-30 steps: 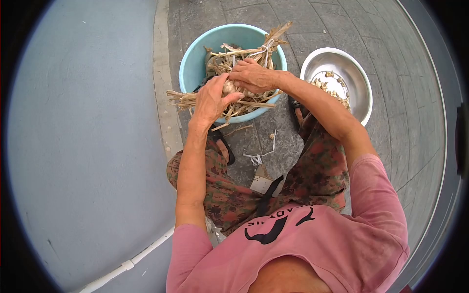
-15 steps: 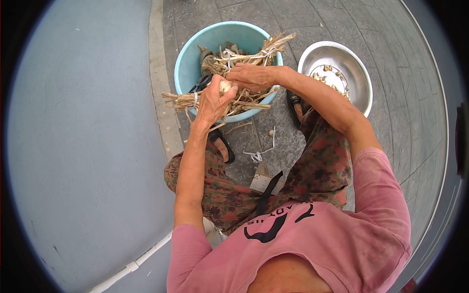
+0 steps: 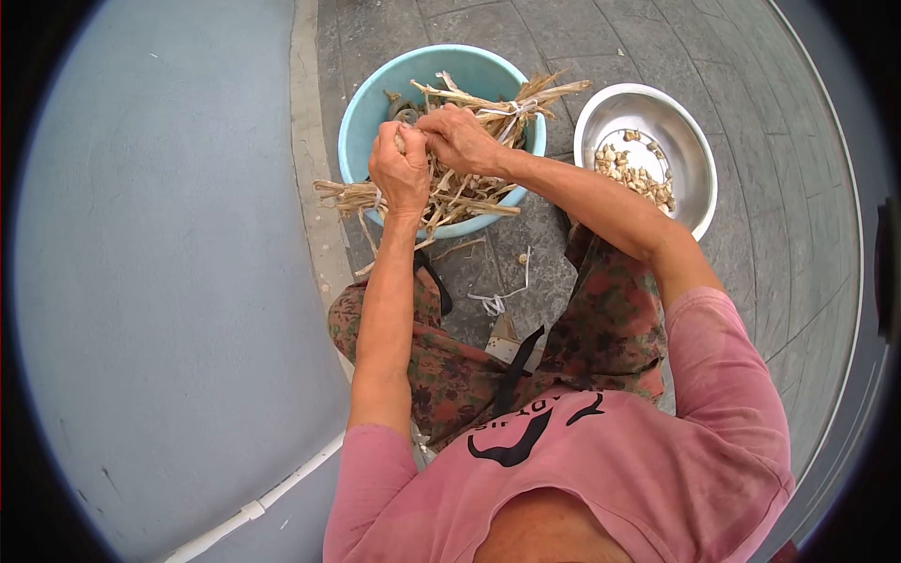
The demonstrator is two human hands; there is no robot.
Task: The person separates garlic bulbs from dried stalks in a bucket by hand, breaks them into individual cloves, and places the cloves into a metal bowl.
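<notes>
My left hand is closed round a garlic bulb, only partly visible between the fingers. Against it, my right hand has its fingers bent together at the bulb's side; what they pinch is hidden. Both hands are over a light blue tub holding dry stalks. One tied bundle of stalks sticks out over the tub's right rim, and another bundle juts past the left rim.
A steel bowl with several loose garlic cloves is on the paved floor at the right. White string lies between my legs. A grey wall runs along the left.
Both hands have moved up and slightly left with the bulb, away from the lower stalks. The upper bundle has shifted a little to the right.
</notes>
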